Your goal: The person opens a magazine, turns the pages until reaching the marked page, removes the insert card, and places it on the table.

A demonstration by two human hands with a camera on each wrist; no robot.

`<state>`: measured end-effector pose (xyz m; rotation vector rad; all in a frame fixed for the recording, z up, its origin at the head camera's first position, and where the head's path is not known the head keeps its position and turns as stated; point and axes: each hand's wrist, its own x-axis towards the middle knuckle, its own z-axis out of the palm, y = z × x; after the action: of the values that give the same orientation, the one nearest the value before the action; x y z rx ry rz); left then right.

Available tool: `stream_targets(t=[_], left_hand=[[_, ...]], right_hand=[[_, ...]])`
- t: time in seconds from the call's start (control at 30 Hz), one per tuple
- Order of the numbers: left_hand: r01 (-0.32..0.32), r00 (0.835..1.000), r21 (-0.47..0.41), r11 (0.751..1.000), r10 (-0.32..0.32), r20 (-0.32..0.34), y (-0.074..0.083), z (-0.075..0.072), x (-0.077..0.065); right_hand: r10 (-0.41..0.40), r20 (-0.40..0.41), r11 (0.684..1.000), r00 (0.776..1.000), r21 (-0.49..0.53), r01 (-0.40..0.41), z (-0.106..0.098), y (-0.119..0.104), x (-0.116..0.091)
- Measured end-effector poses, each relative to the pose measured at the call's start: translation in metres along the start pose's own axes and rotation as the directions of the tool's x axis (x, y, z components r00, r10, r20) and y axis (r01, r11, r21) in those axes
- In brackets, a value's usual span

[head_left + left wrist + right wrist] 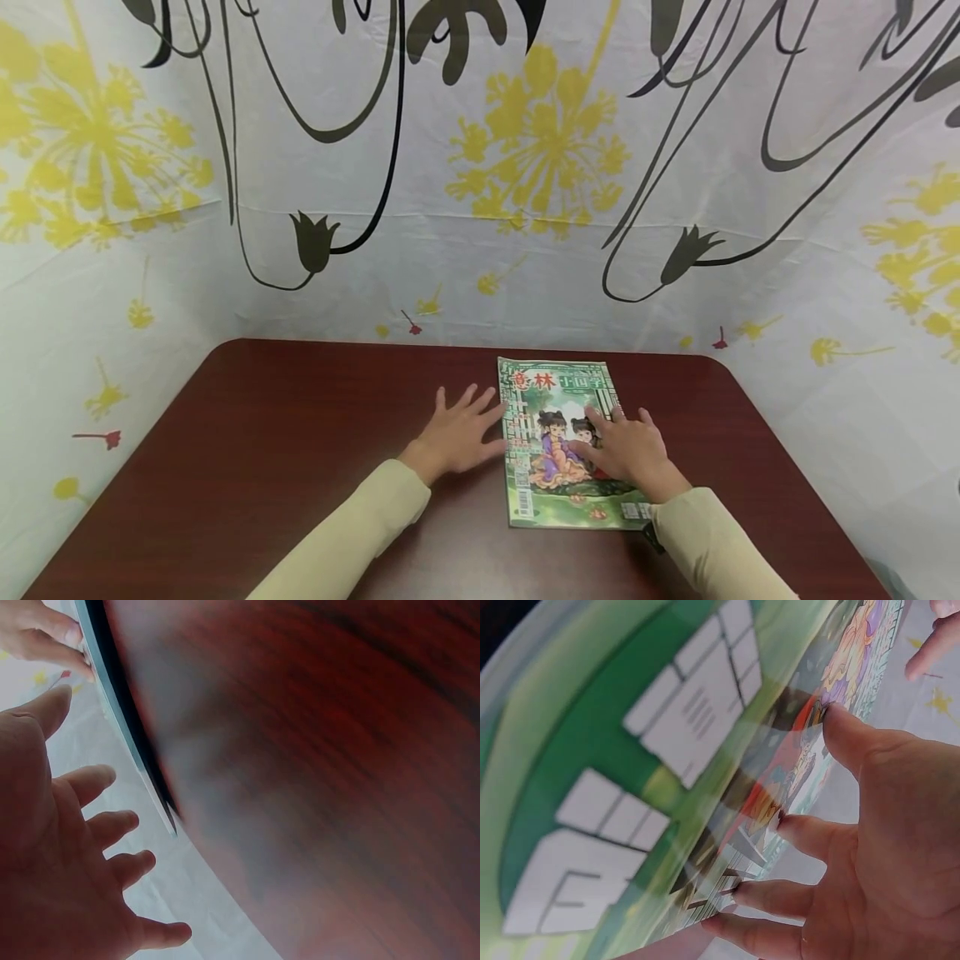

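Note:
A green illustrated magazine (525, 492) with two cartoon children on its cover lies closed on the dark red-brown table. My right hand (630, 450) rests on the right side of the cover, fingers spread. In the right wrist view the fingertips of this right hand (885, 817) touch the glossy cover (705, 697). My left hand (461, 433) is just left of the magazine's spine, its fingers spread and straight. The left wrist view shows the left hand (67, 847) holding nothing, beside the magazine's edge (124, 712).
The wooden table (300, 433) has rounded far corners and extends widely to the left of the magazine. Behind and at both sides hangs a white cloth (420, 183) printed with yellow and dark flowers. A small dark object (652, 537) shows by the right cuff.

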<state>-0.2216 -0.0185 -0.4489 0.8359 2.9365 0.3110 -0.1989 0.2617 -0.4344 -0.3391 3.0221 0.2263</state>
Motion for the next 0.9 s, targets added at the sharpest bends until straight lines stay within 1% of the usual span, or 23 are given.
stream_targets(t=[0.2, 0.37, 0.47, 0.73, 0.9], left_hand=[[-0.019, 0.999, 0.015, 1.0, 0.019, 0.029, 0.003, 0.001, -0.001], [-0.018, 0.998, -0.006, 1.0, 0.018, 0.054, 0.002, 0.002, -0.003], [-0.012, 0.998, 0.0, 1.0, 0.012, 0.064, -0.001, 0.001, -0.004], [-0.005, 0.998, 0.028, 1.0, 0.003, 0.061, -0.007, -0.002, -0.01], [-0.004, 0.998, 0.042, 0.999, 0.001, 0.065, -0.011, -0.004, -0.012]], right_hand=[[0.0, 0.01, 1.0, 1.0, -0.006, 0.0, -0.002, -0.008, 0.002], [-0.005, 0.009, 1.0, 1.0, -0.02, 0.005, -0.003, -0.015, 0.004], [-0.01, 0.01, 1.0, 1.0, -0.028, 0.01, -0.003, -0.019, 0.005], [-0.024, 0.003, 0.999, 1.0, -0.046, 0.024, -0.005, -0.027, 0.008], [-0.044, 0.008, 0.999, 0.999, -0.031, 0.044, -0.006, -0.028, 0.008]])
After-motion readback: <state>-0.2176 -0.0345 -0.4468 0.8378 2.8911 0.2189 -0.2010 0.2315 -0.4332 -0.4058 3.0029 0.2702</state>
